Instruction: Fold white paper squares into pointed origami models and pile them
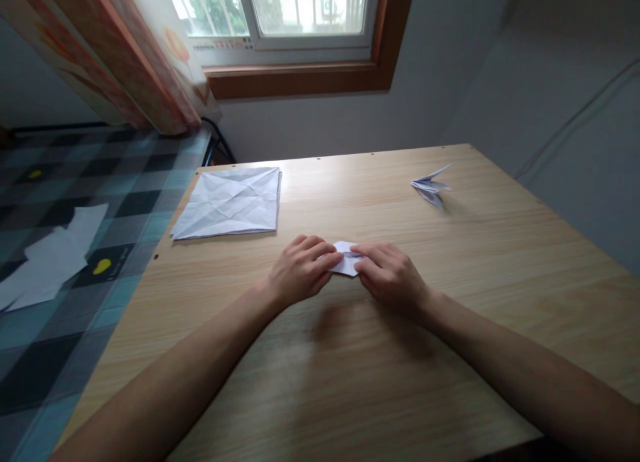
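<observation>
A small folded piece of white paper (345,265) is between my two hands over the middle of the table. My left hand (305,265) grips its left side, fingers curled and thumb pressed on it. On the right side, my right hand (391,272) pinches the paper between thumb and index finger. A slit or fold line runs across the paper's middle. My fingers hide both of its ends.
A stack of creased white paper sheets (235,199) lies at the table's (480,249) back left. A folded paper figure (430,185) stands at the back right. Torn white paper (55,262) lies on the checked bedspread (45,355) to the left. A window (310,12) is behind.
</observation>
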Demonstrator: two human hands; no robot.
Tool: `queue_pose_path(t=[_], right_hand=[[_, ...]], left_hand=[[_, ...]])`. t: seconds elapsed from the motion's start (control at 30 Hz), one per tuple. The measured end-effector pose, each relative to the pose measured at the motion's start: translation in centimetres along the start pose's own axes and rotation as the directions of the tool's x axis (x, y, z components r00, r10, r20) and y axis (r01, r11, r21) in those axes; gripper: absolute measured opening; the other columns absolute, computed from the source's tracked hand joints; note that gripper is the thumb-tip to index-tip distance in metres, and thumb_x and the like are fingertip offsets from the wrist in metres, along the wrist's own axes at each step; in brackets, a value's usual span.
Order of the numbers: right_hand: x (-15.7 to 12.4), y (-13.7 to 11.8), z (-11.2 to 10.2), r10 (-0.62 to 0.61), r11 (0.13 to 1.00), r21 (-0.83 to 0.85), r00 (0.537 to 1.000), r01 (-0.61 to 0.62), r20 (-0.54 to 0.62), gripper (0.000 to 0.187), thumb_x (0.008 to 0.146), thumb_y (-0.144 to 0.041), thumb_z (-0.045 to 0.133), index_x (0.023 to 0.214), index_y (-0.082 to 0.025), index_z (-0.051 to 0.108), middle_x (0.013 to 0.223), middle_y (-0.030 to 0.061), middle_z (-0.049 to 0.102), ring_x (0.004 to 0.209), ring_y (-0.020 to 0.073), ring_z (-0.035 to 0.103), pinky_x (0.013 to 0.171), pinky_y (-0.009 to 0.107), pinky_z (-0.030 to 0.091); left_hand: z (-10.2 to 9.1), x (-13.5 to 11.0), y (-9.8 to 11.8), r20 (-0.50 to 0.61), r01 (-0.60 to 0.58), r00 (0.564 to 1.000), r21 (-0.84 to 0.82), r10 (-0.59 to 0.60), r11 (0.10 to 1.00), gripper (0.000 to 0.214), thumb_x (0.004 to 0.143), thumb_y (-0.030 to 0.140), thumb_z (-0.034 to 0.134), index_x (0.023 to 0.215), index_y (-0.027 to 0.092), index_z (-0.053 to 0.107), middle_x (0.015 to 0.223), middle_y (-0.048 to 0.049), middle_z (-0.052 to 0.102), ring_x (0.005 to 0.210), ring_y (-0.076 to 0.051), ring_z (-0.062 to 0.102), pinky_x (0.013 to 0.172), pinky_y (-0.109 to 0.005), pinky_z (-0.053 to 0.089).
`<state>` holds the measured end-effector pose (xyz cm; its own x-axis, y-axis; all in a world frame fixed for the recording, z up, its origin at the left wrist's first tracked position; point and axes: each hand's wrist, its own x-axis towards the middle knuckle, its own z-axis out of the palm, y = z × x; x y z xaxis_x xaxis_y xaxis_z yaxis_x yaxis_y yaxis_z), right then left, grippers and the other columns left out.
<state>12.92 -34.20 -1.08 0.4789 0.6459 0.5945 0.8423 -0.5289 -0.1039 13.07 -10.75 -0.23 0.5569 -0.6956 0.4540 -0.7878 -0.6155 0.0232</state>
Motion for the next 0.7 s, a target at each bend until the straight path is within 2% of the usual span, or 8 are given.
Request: queue_pose_path(t=[0.1, 0.2, 0.33, 0.53, 0.7], right_hand=[[-0.16, 0.10, 0.26, -0.016, 1.000, -0.024, 0.998, 0.017, 0.059, 0.025, 0.096, -0.012, 0.045, 0.082, -0.017, 0.064, 0.103, 0.0121, 0.074, 0.088, 0.0231, 0.068, 0.079, 0.037, 0.052], [-0.16, 0.07, 0.14, -0.008, 1.000, -0.023, 0.995, 0.010, 0.096, 0.026, 0.098, -0.013, 0.044, 0.079, -0.018, 0.063, 0.094, 0.0107, 0.074, 0.080, 0.0214, 0.067, 0.074, 0.034, 0.050], [0.10, -0.04, -0.24, 0.012, 1.000, -0.004, 0.990, -0.012, 0.143, 0.029, 0.099, -0.015, 0.042, 0.080, -0.019, 0.063, 0.088, 0.0085, 0.073, 0.080, 0.0196, 0.066, 0.074, 0.032, 0.048], [0.39, -0.23, -0.40, -0.006, 1.000, 0.006, 0.995, 0.006, 0.102, 0.030, 0.100, -0.015, 0.040, 0.083, -0.019, 0.064, 0.094, 0.0097, 0.074, 0.084, 0.0203, 0.066, 0.075, 0.033, 0.047], [0.30, -0.12, 0.12, -0.032, 0.998, -0.042, 0.987, 0.039, 0.158, 0.026, 0.096, -0.009, 0.043, 0.079, -0.017, 0.062, 0.087, 0.0087, 0.073, 0.081, 0.0205, 0.065, 0.075, 0.033, 0.047]], left_hand=[[-0.18, 0.20, 0.11, 0.048, -0.007, 0.999, -0.062, 0.010, 0.998, 0.025, 0.088, 0.022, 0.054, 0.109, 0.020, 0.065, 0.108, -0.0059, 0.071, 0.097, -0.021, 0.062, 0.085, -0.036, 0.046], [-0.26, 0.26, 0.18, 0.054, -0.030, 0.998, -0.059, 0.034, 0.998, 0.022, 0.091, 0.027, 0.053, 0.107, 0.019, 0.065, 0.104, -0.0059, 0.072, 0.093, -0.020, 0.064, 0.082, -0.034, 0.047], [-0.08, -0.03, 0.13, 0.003, -0.067, 0.998, 0.010, 0.067, 0.998, 0.019, 0.098, 0.029, 0.049, 0.103, 0.019, 0.065, 0.098, -0.0053, 0.073, 0.087, -0.016, 0.066, 0.078, -0.030, 0.049], [0.10, -0.31, 0.10, -0.089, -0.071, 0.993, 0.114, 0.082, 0.991, 0.017, 0.099, 0.026, 0.049, 0.102, 0.019, 0.064, 0.097, -0.0049, 0.074, 0.090, -0.017, 0.069, 0.075, -0.029, 0.050], [0.08, 0.05, 0.06, -0.006, -0.076, 0.997, 0.048, 0.076, 0.996, 0.021, 0.098, 0.027, 0.047, 0.094, 0.018, 0.066, 0.097, -0.0038, 0.074, 0.092, -0.017, 0.069, 0.076, -0.028, 0.050]])
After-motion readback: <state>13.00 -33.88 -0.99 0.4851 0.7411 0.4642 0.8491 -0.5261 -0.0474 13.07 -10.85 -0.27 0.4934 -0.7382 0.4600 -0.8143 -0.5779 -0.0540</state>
